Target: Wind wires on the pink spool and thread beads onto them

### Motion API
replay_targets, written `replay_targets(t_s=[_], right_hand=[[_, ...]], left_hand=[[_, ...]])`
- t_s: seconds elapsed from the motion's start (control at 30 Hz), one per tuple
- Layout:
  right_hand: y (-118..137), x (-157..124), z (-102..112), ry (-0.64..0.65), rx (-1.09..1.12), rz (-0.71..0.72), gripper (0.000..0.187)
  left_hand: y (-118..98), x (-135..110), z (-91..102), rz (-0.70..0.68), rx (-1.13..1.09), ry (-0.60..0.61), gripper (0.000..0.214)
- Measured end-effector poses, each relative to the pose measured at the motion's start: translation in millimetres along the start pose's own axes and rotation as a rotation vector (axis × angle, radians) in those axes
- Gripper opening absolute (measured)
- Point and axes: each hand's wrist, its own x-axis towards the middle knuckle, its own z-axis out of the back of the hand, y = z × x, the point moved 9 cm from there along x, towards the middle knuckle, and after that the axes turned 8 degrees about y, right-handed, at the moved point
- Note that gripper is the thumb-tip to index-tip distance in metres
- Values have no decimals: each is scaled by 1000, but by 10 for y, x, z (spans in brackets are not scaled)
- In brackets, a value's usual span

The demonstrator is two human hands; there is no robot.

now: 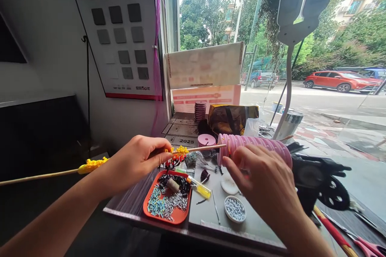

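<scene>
My left hand (137,162) is closed around a long thin wooden stick (205,148) that runs from the far left to just past the middle of the view. Yellow beadwork (180,153) sits on the stick by my fingers, and another yellow cluster (90,164) sits on it behind my hand. My right hand (259,176) hovers over the small table (208,213) with its fingers curled and pinched together; what it holds is too small to make out. Just behind it lies a row of pink spools (256,146).
An orange tray (176,217) of mixed beads, a small round dish (235,209) of grey beads, a white lid (229,185) and a small glue bottle (199,187) lie on the table. A gold bag (230,118), a metal cup (290,123) and red-handled scissors (366,245) are nearby. A window shows a street.
</scene>
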Motion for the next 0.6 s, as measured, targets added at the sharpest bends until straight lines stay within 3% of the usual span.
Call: replay_targets(t_s=[0.17, 0.27, 0.37, 0.6], right_hand=[[322, 28, -615, 334, 924, 11, 24], [449, 70, -773, 337, 1245, -3, 27], [352, 41, -712, 188, 1236, -62, 22], [61, -103, -320, -48, 802, -28, 21]], left_hand=[[-115, 52, -51, -38, -21, 42, 26], [-137, 57, -70, -40, -26, 58, 25], [-108, 42, -49, -32, -14, 44, 24], [27, 14, -40, 17, -33, 48, 31]])
